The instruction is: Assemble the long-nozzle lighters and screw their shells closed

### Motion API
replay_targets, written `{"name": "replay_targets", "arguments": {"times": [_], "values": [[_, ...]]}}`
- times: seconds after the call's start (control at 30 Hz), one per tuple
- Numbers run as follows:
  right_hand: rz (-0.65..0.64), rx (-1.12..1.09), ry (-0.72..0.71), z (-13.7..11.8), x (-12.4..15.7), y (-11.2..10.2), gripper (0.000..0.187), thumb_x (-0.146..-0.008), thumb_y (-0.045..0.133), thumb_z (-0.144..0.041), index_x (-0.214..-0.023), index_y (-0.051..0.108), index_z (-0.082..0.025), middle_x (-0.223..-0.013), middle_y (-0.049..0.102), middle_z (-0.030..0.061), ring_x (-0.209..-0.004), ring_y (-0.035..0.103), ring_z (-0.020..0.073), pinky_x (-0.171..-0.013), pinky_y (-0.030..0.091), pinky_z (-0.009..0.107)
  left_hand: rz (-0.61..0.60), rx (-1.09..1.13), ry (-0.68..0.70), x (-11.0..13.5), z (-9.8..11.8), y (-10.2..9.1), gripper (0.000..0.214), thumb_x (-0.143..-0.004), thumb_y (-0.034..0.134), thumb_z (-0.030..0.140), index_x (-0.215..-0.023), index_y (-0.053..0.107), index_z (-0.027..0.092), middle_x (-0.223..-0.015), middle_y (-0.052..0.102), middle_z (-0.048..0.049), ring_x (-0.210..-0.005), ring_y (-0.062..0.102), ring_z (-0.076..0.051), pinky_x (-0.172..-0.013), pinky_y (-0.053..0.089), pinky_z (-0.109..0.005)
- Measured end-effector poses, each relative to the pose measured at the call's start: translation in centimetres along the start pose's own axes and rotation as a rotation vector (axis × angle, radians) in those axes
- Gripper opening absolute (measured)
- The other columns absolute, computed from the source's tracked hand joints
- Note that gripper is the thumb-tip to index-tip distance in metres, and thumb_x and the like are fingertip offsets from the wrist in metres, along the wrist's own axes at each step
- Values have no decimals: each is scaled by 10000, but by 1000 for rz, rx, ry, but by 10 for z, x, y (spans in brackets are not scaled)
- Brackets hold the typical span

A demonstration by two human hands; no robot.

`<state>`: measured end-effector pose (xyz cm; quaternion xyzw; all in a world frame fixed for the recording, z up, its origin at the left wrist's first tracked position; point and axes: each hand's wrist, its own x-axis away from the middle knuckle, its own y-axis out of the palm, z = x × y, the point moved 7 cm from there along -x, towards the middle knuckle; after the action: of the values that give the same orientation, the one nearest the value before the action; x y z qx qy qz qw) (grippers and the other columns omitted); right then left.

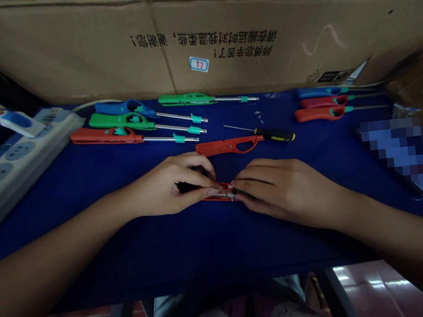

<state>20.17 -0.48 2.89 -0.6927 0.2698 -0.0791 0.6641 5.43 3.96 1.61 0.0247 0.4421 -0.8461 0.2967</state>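
Observation:
Between my hands lies a red lighter casing half (pixel 223 197), open side up, with small pale and metal parts inside. My left hand (pixel 176 185) pinches its left part with thumb and fingers. From the other side, the fingers of my right hand (pixel 278 186) close over its right end and hide it. Just beyond my hands rests a second red casing half (pixel 221 148) with a trigger loop. A black and yellow screwdriver (pixel 275 134) touches its right end, shaft pointing left. Several tiny screws (pixel 259 117) are scattered behind the screwdriver.
Assembled lighters, such as a red one (pixel 107 135) and a green one (pixel 186 99), lie at the back left. Several more handles (pixel 320 113) lie at the back right. A power strip (pixel 25 153) flanks the left side. Behind the blue tabletop (pixel 191 251) stands a cardboard box (pixel 91 55).

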Motion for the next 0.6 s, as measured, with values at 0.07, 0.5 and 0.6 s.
{"name": "replay_targets", "arguments": {"times": [0.07, 0.5, 0.6], "values": [[9, -72, 21, 2, 0, -1, 242, -1013, 527, -234, -1058, 740, -129, -1006, 765, 119, -923, 708, 254, -797, 598, 404, -5, -1, -8, 0, -1, 0, 188, -935, 669, 175, -1071, 790, 221, -1030, 704, -72, -926, 683, -159, -827, 549, -252], [40, -206, 64, 9, 0, 2, 219, -1021, 536, -220, -1131, 715, -160, -1087, 753, 87, -976, 693, 210, -896, 578, 380, -4, -4, 1, 1, 0, 0, 188, -940, 666, 175, -1085, 782, 205, -1036, 697, -72, -929, 685, -150, -835, 545, -242], [40, -145, 31, 6, 1, 2, 243, -1026, 506, -200, -1148, 710, -150, -1111, 759, 93, -978, 688, 219, -888, 586, 393, -2, -3, -7, 1, 0, 0, 177, -939, 666, 181, -1072, 780, 204, -1038, 699, -74, -937, 686, -156, -830, 549, -246]]}}
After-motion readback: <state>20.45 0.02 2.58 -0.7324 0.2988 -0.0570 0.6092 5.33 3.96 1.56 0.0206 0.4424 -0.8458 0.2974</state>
